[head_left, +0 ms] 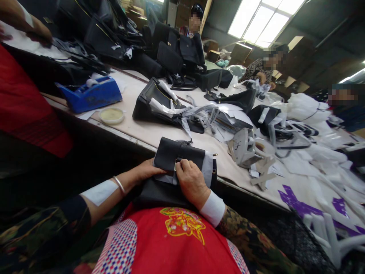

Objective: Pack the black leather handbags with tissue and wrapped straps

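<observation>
A black handbag [179,154] leans between the table edge and my red apron, with pale wrapping tissue [207,167] showing under its flap. On the bag's left side is my left hand [148,170], its thumb along the flap's lower edge and its other fingers hidden. My right hand [191,180] is closed at the front of the flap, fingers pinched on the strap by a small metal buckle [175,165]. The fingertips partly cover the strap.
Behind the bag lies another black bag [155,101] with wrapped handles. A blue tape dispenser [94,93] and a round dish [111,115] stand to the left. A grey tape dispenser [242,147] is on the right. Several people work around the table.
</observation>
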The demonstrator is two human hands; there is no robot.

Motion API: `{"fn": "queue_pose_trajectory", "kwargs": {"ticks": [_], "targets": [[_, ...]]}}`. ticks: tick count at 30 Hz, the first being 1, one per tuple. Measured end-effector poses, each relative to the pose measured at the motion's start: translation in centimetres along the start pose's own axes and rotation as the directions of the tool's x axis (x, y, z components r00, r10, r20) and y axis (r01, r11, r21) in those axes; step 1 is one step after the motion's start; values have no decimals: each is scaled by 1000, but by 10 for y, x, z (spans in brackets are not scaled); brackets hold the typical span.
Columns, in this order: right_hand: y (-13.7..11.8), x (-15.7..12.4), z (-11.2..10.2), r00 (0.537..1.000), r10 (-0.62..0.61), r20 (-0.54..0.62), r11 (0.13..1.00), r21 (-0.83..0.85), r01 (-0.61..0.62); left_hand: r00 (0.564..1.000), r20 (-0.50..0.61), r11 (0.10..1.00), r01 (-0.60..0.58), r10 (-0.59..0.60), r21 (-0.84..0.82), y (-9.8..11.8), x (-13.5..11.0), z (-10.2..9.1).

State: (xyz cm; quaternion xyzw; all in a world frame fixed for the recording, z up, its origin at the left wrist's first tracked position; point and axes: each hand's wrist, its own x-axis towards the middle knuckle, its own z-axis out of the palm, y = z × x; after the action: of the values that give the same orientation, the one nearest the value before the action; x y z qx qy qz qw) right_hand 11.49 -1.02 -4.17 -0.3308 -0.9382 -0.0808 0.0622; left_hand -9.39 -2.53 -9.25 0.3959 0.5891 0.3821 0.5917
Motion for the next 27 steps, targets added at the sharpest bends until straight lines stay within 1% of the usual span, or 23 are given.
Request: {"fn": "queue_pose_trajectory", "kwargs": {"ticks": [5, 8, 12, 16, 18, 20, 22, 24, 27], "targets": [[0, -7, 6, 999, 4, -36, 1000, -17, -4, 999, -52, 999, -10, 12, 51, 0, -2, -3], [2, -11, 6, 997, 4, -75, 1000, 30, -2, 998, -58, 999, -31, 34, 44, -1, -5, 0], [12, -14, 0, 994, 39, -99, 982, 188, -20, 995, -83, 999, -52, 53, 6, 4, -8, 8], [29, -11, -7, 985, 126, -114, 917, 393, -72, 992, -119, 999, -51, 49, -10, 24, -3, 15], [39, -7, -11, 982, 162, -99, 871, 483, -95, 995, -89, 998, -56, 54, -16, 38, 0, 18], [50, -3, -14, 980, 187, -67, 822, 557, -118, 998, -19, 998, -56, 56, -23, 51, 2, 21], [61, -1, -17, 979, 202, -26, 769, 623, -142, 999, 41, 999, -31, 32, -29, 61, 1, 23], [72, 1, -21, 981, 193, 25, 712, 684, -158, 998, 66, 999, 1, 2, -54, 67, -1, 27], [86, 3, -29, 985, 126, 114, 645, 746, -169, 989, 141, 989, 51, -30, -142, 71, -10, 32]]}}
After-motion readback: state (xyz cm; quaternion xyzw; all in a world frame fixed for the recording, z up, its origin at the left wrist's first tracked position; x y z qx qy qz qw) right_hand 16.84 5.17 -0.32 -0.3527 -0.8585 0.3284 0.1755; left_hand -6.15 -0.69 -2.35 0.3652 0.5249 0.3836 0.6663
